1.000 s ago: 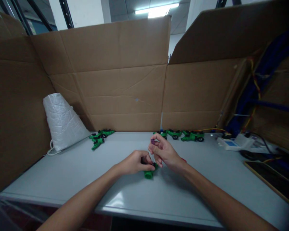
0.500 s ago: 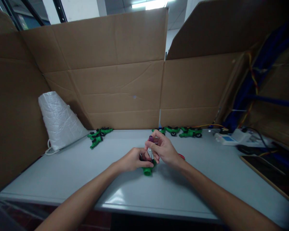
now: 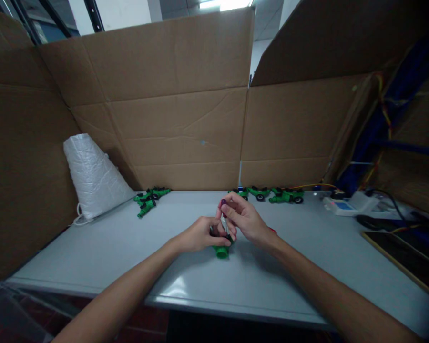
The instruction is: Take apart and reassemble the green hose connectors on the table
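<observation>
On the table in front of me lies a green toy vehicle (image 3: 222, 252) with black parts, partly hidden by my fingers. My left hand (image 3: 202, 234) is closed on it from the left and holds it against the tabletop. In my right hand (image 3: 243, 220) is a screwdriver (image 3: 223, 203) with a purple handle, pinched in the fingers and upright. Its shaft points down at the toy's black part; the tip is hard to make out. Something red (image 3: 272, 230) shows from behind my right wrist.
Several green toy vehicles (image 3: 287, 196) sit along the back right, and more green toy pieces (image 3: 146, 207) at the back left. A white wrapped bundle (image 3: 95, 178) stands left. Cardboard walls (image 3: 178, 119) enclose the table (image 3: 110, 252). At right are a power strip (image 3: 339, 206) and a dark panel (image 3: 400, 257).
The whole view has shifted slightly. Both hands stay at the toy vehicle, and the right fingers have changed their hold a little around the screwdriver's handle.
</observation>
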